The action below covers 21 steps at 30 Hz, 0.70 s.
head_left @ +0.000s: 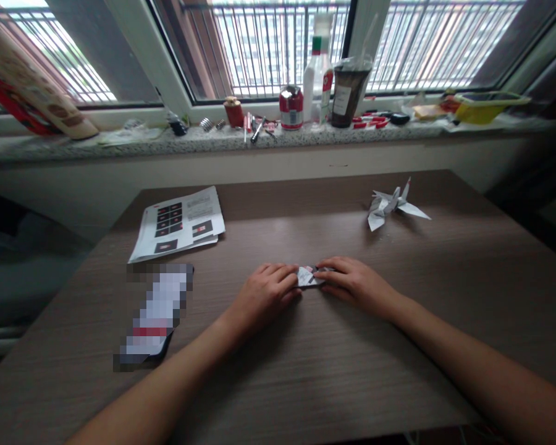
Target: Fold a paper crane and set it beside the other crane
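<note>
A small folded piece of printed paper [309,276] lies at the middle of the table, between my two hands. My left hand [269,287] grips its left end, fingers together on top and thumb at the near edge. From the other side my right hand [352,284] holds the right end, its fingertips over the paper and its thumb below. The fingers cover both ends, so only the middle part shows. Farther back on the right stands a folded paper crane [391,205], touched by neither hand.
Printed sheets [180,222] lie at the table's back left, with a phone [155,315], blurred out, nearer me. Behind the table [278,383], a stone windowsill [157,146] bears a red can [291,107], a dark drink cup [349,93], clear bottles [312,80] and a yellow basket [479,111].
</note>
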Each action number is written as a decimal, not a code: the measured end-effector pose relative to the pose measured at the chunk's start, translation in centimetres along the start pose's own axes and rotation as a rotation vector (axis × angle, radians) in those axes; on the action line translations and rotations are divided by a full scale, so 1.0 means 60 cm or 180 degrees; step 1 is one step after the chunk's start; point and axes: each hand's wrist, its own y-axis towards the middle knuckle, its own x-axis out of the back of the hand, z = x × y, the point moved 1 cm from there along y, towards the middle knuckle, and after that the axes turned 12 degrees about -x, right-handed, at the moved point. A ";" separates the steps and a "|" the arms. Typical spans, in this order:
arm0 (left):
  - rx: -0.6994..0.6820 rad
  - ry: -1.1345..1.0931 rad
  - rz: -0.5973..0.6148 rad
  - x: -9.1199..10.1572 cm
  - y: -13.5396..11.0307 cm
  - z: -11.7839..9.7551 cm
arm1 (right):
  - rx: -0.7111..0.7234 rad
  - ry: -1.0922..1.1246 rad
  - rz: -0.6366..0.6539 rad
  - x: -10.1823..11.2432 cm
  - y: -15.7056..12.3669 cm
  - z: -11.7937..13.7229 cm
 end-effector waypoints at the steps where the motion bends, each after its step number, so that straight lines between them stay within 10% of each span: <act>1: 0.0012 -0.0001 -0.0025 -0.001 0.001 0.000 | 0.0001 0.0038 0.0001 0.000 0.001 0.000; 21: 0.0248 -0.0471 -0.0642 -0.004 -0.001 -0.003 | -0.0272 0.0723 -0.0664 0.010 0.006 0.009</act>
